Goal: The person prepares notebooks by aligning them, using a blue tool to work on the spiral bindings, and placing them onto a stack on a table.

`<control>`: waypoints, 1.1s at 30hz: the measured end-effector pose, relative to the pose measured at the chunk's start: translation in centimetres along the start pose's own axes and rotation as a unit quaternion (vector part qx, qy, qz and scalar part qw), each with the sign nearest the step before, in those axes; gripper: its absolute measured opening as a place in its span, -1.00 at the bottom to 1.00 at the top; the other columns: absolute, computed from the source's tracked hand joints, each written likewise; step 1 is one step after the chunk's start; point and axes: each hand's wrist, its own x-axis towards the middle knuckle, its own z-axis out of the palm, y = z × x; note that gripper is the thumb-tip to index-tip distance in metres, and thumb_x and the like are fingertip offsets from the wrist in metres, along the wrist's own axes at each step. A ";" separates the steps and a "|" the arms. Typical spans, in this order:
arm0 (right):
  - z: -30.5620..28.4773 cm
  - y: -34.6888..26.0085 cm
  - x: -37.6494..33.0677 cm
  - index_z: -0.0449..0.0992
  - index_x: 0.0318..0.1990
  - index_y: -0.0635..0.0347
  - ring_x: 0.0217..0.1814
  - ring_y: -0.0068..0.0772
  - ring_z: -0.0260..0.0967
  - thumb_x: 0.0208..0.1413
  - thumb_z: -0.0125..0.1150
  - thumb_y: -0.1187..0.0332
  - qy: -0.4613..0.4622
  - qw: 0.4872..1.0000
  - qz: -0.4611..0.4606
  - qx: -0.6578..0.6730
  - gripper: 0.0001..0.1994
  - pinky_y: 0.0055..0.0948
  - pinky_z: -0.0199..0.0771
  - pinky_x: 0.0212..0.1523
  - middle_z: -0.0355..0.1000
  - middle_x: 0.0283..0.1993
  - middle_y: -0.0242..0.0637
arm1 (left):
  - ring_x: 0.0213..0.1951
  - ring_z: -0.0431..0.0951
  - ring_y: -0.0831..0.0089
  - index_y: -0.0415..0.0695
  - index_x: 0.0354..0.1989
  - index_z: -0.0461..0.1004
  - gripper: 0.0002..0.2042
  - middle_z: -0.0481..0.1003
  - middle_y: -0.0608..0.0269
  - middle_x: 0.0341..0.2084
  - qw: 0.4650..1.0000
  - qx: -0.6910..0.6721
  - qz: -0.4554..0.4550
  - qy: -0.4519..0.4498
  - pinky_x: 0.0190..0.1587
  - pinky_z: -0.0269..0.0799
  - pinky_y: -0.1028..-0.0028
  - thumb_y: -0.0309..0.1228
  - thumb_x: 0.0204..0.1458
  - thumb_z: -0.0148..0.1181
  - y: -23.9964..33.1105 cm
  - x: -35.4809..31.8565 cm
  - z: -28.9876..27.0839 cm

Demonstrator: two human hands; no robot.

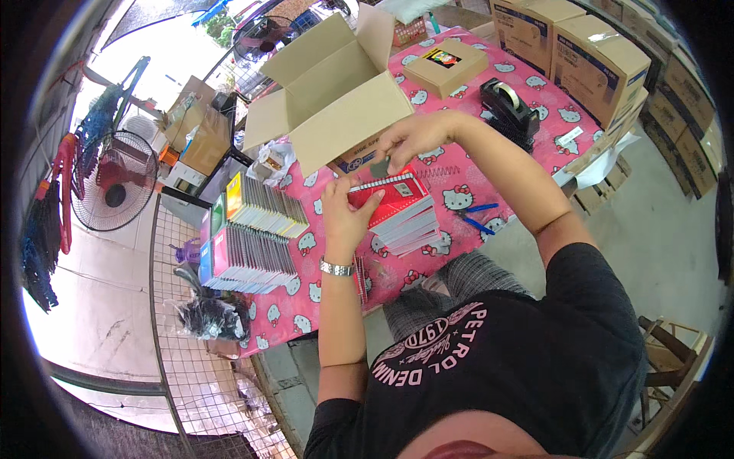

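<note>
A red-covered notebook (390,200) with punched holes along its far edge lies on top of a stack of white-edged pages or notebooks (409,227) in front of me. My left hand (348,213) grips its left side, with the thumb lying on the cover. Over the far edge, my right hand (417,139) has its fingers closed in a pinch; what they hold is too small to make out. A loose red spiral coil (442,173) lies just right of the notebook. Blue-handled pliers (479,219) rest farther right on the table.
Spiral-bound notebooks (252,252) stand in stacks at left. A large open carton (336,99) sits beyond my hands. Farther right are a small brown box (446,67) and a black tape dispenser (511,111). Sealed cartons (596,69) line the right side; a fan (115,183) stands left.
</note>
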 end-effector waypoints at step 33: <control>19.5 19.8 -10.2 0.34 0.24 0.13 0.40 0.03 0.07 0.00 0.25 -0.12 0.377 0.771 0.274 -0.434 -0.28 0.18 0.02 0.32 0.28 0.24 -0.09 | -0.60 0.46 0.65 -0.27 -0.18 0.46 -0.83 0.43 0.39 -0.57 0.906 -0.368 -0.195 0.074 -0.53 0.37 0.64 -0.47 0.13 0.26 -3.0 -1.4 1.6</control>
